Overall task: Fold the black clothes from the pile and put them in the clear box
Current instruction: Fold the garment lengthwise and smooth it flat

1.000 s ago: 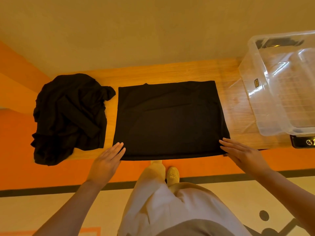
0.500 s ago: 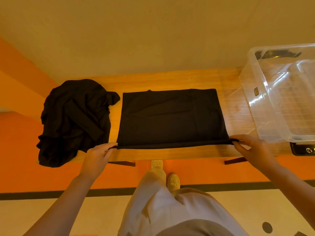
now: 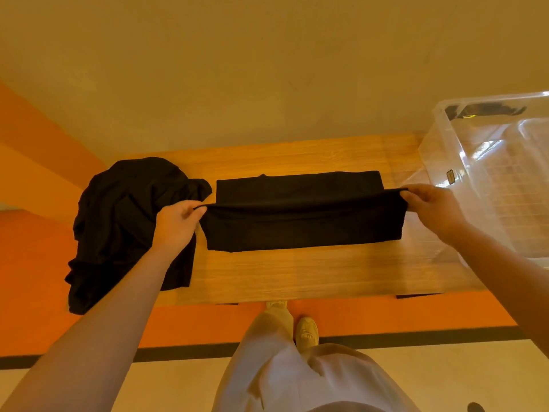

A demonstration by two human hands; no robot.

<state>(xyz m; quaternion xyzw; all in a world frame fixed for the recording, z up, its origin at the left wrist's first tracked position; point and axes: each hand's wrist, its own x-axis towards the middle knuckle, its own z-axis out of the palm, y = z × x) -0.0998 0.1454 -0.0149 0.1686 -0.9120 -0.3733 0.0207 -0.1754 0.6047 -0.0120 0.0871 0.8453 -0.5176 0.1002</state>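
Left hand (image 3: 176, 223): I see it pinched on the left corner of the black garment (image 3: 303, 218).
Right hand (image 3: 432, 208): pinched on the right corner; raised edge stretched between my fingertips.
Pile (image 3: 124, 221): under and beside my left fingers, on the wooden table (image 3: 297, 275).
Clear box (image 3: 490, 173): just beyond my right fingers.

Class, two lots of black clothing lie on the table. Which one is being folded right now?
The flat black garment in the middle: both hands pinch its near corners. The crumpled pile on the left lies untouched.
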